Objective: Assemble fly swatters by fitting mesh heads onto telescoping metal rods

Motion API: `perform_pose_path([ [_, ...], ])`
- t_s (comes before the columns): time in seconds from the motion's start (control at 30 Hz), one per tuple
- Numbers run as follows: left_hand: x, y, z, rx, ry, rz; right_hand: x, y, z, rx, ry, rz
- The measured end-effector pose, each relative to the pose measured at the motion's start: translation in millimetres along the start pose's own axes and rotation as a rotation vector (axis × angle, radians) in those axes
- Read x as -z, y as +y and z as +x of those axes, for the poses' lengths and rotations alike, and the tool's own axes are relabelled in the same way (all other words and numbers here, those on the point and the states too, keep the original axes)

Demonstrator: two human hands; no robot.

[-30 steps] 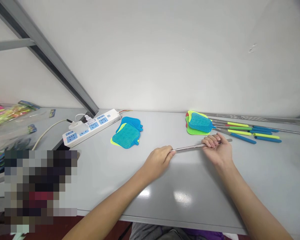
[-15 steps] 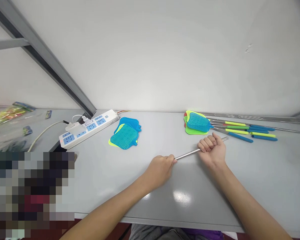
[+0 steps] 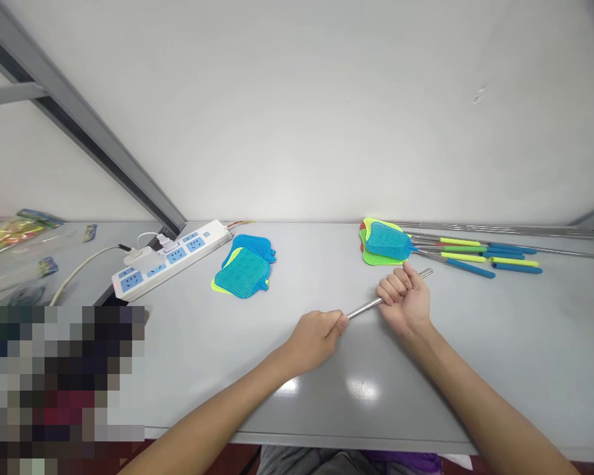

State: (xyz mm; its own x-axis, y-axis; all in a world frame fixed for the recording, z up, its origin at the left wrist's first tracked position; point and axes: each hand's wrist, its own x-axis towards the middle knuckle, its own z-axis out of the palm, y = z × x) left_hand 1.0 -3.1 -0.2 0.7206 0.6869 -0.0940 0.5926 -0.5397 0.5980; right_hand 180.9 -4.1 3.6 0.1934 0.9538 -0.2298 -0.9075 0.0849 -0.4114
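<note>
A thin metal rod (image 3: 365, 309) slants up to the right between my two hands, above the grey table. My left hand (image 3: 317, 338) is closed round its lower end, which the fist hides. Palm up, my right hand (image 3: 403, 297) has its fingers wrapped round the rod near the other end, and a short tip sticks out beyond. Just behind the right hand lies a pile of fly swatters with mesh heads (image 3: 387, 241) and metal shafts. Loose swatter heads (image 3: 245, 272), blue and yellow, lie stacked to the left of my hands.
A white power strip (image 3: 171, 264) with plugs stands at the left back. Foam grips (image 3: 517, 266) in blue and yellow lie at right, with long metal rods (image 3: 505, 229) along the wall. Plastic packaging (image 3: 20, 241) lies far left; a grey table (image 3: 198, 356) spans the front.
My right hand has come slightly closer to my left along the rod, so less of the rod shows between them. The whole view has shifted a little.
</note>
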Motion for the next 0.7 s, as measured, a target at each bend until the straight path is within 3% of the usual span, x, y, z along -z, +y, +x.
perform_pose_path([
  [0.37,0.6,1,2,-0.006,0.109,-0.042,-2,-12,4,-0.018,-0.059,-0.028],
  [0.7,0.9,-2,4,0.027,0.148,-0.083,2,-24,12,0.176,0.168,-0.042],
])
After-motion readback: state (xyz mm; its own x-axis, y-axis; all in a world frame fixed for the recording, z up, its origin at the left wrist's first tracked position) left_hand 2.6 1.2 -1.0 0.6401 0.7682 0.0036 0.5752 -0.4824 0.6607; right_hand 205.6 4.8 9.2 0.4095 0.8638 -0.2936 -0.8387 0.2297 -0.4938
